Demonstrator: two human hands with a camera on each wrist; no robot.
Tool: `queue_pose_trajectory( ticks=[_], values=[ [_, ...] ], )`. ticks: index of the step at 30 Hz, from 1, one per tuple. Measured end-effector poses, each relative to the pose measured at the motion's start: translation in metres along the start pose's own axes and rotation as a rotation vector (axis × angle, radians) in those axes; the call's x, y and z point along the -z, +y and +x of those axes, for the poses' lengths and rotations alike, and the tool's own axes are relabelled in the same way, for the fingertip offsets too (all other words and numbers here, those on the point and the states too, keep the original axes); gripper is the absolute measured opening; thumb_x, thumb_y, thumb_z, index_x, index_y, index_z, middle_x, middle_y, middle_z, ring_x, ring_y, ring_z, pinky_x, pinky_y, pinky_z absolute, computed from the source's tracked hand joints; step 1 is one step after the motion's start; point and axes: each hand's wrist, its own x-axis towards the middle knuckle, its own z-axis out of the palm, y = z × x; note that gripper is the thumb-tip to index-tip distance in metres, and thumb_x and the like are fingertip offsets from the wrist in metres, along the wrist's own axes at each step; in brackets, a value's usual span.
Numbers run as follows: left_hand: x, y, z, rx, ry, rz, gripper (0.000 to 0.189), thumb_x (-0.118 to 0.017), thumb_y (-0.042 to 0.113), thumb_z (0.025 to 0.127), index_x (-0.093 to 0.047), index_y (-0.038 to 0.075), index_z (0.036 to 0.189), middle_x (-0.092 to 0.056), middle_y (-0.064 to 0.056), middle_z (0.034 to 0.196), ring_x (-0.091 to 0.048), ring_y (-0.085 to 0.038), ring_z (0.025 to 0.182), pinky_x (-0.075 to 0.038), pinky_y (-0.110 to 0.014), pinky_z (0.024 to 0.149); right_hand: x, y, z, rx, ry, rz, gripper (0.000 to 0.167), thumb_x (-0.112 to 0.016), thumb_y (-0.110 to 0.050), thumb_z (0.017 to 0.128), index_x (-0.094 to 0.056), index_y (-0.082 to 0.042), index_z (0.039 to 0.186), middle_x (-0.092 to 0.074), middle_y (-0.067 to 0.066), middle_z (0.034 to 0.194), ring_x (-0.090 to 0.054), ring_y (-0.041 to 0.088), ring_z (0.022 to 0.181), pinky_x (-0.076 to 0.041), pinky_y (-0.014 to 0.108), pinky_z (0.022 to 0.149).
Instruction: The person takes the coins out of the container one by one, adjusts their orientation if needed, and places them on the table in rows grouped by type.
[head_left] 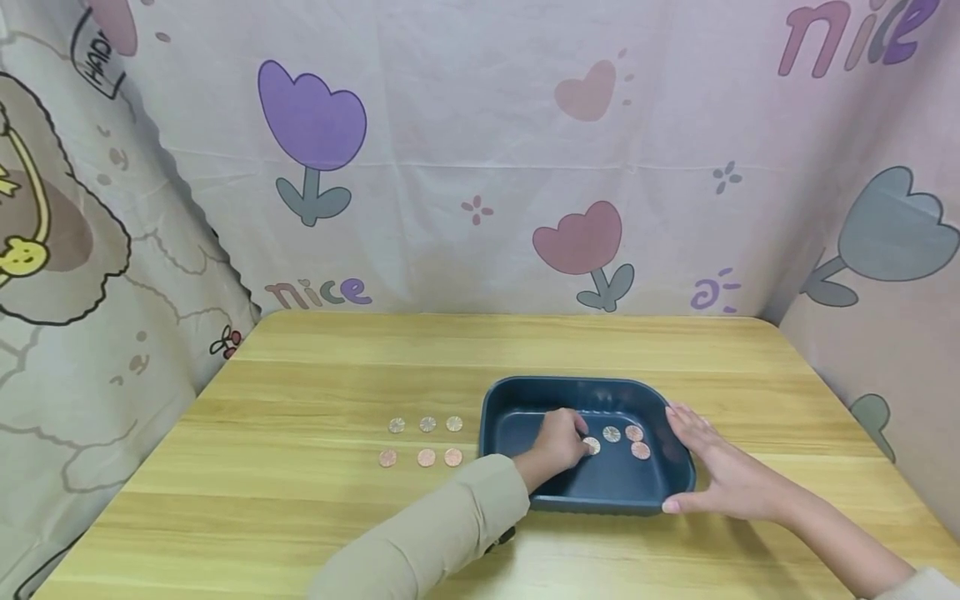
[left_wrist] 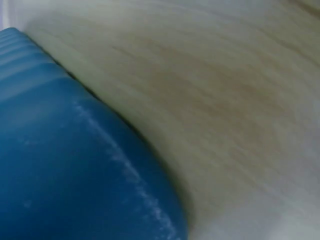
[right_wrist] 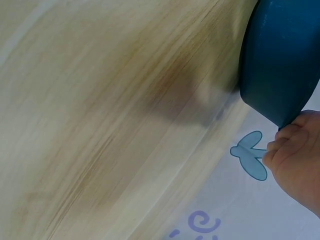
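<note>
A dark blue rectangular tray point(head_left: 585, 504) stands on the table, with two silver-coloured coins and two copper-coloured coins point(head_left: 640, 451) inside. My left hand point(head_left: 558, 442) reaches over the near side into it, fingers curled, pinching a silver-coloured coin point(head_left: 592, 446) close over the tray floor. Another silver-coloured coin point(head_left: 611, 434) lies just to the right. My right hand point(head_left: 716, 471) grips the tray's right end, thumb at the near corner and fingers at the far one. In the right wrist view, fingers point(right_wrist: 290, 135) bend against the tray's edge. The left wrist view shows only tray wall and table.
Left of the tray lie two rows of coins, silver-coloured ones point(head_left: 427, 424) behind and copper-coloured ones point(head_left: 426, 457) in front. The wooden table point(head_left: 300, 500) ends at a printed cloth point(head_left: 450, 250) hanging behind and at both sides. A small dark object point(head_left: 501, 538) shows under the left sleeve.
</note>
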Motion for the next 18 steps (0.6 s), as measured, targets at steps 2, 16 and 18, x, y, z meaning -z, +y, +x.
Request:
queue_pose_trajectory(
  ticks=[2,16,18],
  values=[
    [-0.001,-0.0011,-0.0002,-0.018,0.004,0.026,0.017,-0.079,0.006,0.07,-0.066,0.003,0.081,-0.062,-0.003,0.067,-0.054,-0.009,0.061,-0.045,-0.019,0.059,0.0,0.0,0.0001,0.002,0.002,-0.002,0.113,-0.077,-0.049,0.067,-0.016,0.004,0.145,-0.015,0.029,0.15,0.0,0.025,0.145,0.007,-0.005,0.095],
    [-0.003,-0.0016,0.0002,-0.063,-0.021,0.131,0.015,-0.079,0.008,0.071,-0.068,0.011,0.081,-0.061,0.002,0.066,-0.05,-0.006,0.059,-0.044,-0.018,0.059,-0.0003,0.0002,0.0002,0.003,0.002,-0.005,0.112,-0.077,-0.049,0.066,-0.017,0.005,0.145,-0.016,0.03,0.15,-0.003,0.029,0.144,0.006,-0.005,0.095],
    [-0.0034,-0.0018,0.0008,-0.056,-0.026,0.133,0.015,-0.079,0.008,0.07,-0.067,0.011,0.08,-0.061,0.002,0.065,-0.05,-0.006,0.059,-0.043,-0.018,0.058,-0.0003,0.0001,0.0001,-0.005,-0.001,0.002,0.113,-0.077,-0.049,0.067,-0.016,0.004,0.145,-0.015,0.029,0.15,-0.002,0.03,0.144,0.007,-0.005,0.094]
  ],
)
